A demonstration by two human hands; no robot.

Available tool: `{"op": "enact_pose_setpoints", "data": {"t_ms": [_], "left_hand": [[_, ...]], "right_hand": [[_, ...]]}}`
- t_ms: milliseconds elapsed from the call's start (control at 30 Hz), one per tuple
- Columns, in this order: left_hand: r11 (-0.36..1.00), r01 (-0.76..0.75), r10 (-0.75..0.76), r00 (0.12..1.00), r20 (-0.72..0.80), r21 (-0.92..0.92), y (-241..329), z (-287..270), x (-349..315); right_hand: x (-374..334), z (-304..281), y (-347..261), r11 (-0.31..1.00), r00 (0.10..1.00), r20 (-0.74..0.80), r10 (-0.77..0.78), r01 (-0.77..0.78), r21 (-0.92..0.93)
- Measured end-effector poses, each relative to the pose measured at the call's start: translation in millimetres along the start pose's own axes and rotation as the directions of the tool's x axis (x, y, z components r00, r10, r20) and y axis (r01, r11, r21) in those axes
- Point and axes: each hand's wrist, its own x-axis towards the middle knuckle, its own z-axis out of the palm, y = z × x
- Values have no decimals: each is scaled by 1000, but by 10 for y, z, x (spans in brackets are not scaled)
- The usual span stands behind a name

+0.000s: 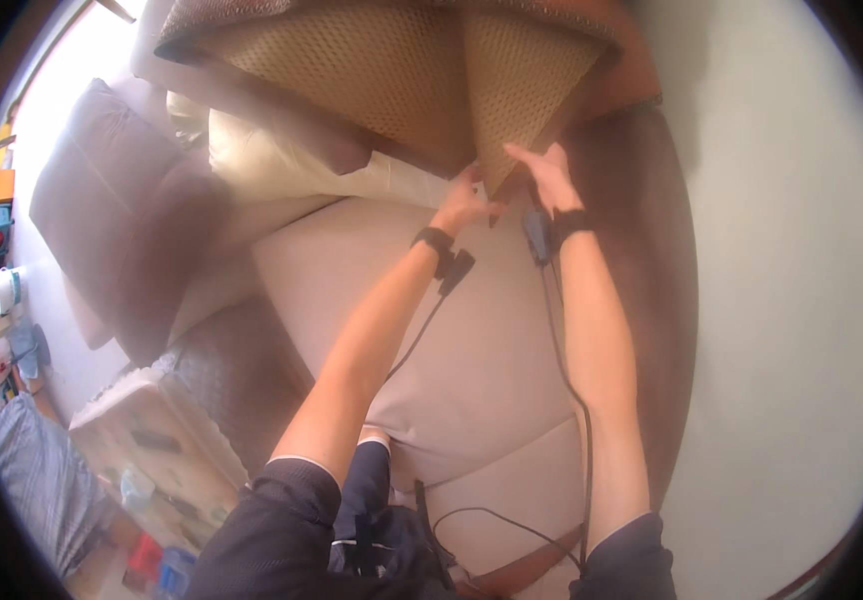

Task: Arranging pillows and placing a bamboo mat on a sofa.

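Observation:
A large cover (362, 75) with tan mesh on its underside and a reddish-brown face hangs from the top of the view, folded down to a point. My left hand (464, 205) is closed at the lower tip of this fold, its fingertips partly hidden by the fabric. My right hand (552, 180) is just right of the tip; its thumb and fingers are apart, with one digit against the mesh edge. Under both hands lies a beige sofa cushion (422, 290). Each wrist carries a black strap with a small dark device and a cable.
The brown sofa side (642, 250) runs along a pale wall (792, 300) on the right. A cream pillow (282, 160) and a dark brown cushion (117, 220) are at left. Lower left is a low table (157, 450) with a pale cover, near a striped cloth (42, 480). Cables hang beside my arms.

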Motion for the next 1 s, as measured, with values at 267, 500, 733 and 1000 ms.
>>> {"op": "enact_pose_setpoints", "data": {"t_ms": [267,500,733,1000], "left_hand": [[856,-293,225,953,-202,-425,213,786,-652],[941,-255,270,962,38,-224,995,616,-1428],[885,-466,436,814,383,-17,1298,1091,-1988],[783,-621,485,622,615,10,1540,2206,-3657]], "right_hand": [[-923,523,-509,907,969,-237,72,36,421],[-1436,524,-1482,980,965,-180,-189,198,32],[-2366,-254,-1933,926,932,-129,-340,308,-220],[-4278,-1080,-1996,444,886,159,-436,365,-818]]}}
